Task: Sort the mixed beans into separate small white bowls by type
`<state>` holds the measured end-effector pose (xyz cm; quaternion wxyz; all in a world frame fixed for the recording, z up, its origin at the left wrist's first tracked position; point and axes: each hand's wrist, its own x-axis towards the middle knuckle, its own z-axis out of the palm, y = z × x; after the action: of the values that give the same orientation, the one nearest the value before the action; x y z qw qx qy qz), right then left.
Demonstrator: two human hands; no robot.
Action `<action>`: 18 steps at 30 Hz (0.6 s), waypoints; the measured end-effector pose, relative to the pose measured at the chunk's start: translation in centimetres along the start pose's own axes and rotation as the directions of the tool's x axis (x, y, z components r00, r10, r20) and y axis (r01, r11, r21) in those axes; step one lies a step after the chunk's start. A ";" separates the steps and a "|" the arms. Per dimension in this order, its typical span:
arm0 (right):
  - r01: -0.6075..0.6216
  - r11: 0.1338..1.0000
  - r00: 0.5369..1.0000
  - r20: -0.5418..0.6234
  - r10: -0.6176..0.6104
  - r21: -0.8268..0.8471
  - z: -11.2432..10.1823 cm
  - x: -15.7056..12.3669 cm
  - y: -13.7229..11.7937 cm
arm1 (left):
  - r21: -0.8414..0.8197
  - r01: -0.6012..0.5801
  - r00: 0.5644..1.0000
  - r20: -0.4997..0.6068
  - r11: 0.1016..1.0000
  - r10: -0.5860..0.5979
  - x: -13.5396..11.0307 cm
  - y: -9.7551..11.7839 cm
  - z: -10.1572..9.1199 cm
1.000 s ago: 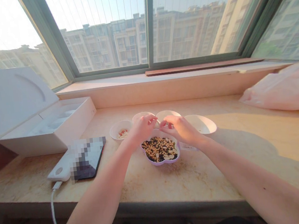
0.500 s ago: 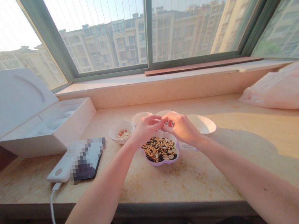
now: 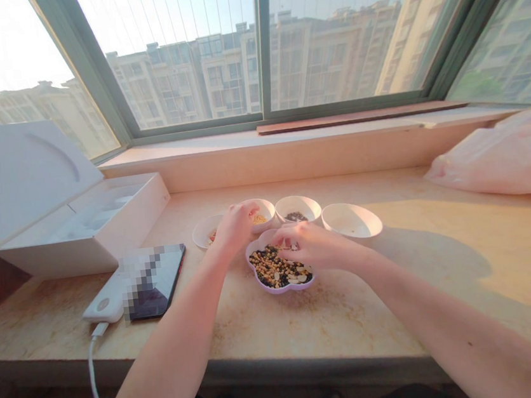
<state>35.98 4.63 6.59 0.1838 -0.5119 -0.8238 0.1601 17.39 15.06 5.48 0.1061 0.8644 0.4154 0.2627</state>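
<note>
The right grip (image 3: 307, 248) is curled, its fingertips drawn together just above the upper edge of a lilac flower-shaped dish (image 3: 280, 290), but I cannot tell whether they pinch anything. The left grip (image 3: 236, 228) is loosely curved, fingers angled down between a white bowl of yellow grains (image 3: 263, 215) and a white bowl of reddish and pale seeds (image 3: 207, 232); it is unclear whether it holds anything. The dish sits in front of those bowls, heaped with a mix of yellow grains (image 3: 273, 265), black beans and pale flat seeds. Just beyond it are a white bowl of dark beans (image 3: 298, 209) and a nearly bare white bowl (image 3: 352, 221), all on a mottled stone table (image 3: 309, 328). The bowls stand close together, so a loose pinch could let a seed fall into the wrong one, and a careless wrist could tip the shallow dish. A power bank (image 3: 103, 310) and a pixelated phone (image 3: 157, 281) lie nearby, where stray grains could land. No brand, label or writing is readable on anything in view.
</note>
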 end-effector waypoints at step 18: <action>0.068 0.995 0.997 0.040 -0.071 0.077 2.3 0.4 0.8 | 0.112 -0.055 0.998 -0.009 0.992 0.057 -0.2 0.1 0.7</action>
<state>35.37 5.15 4.22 0.1907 -0.4719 -0.8382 0.1957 17.75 14.88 4.86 0.0476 0.8787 0.4057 0.2469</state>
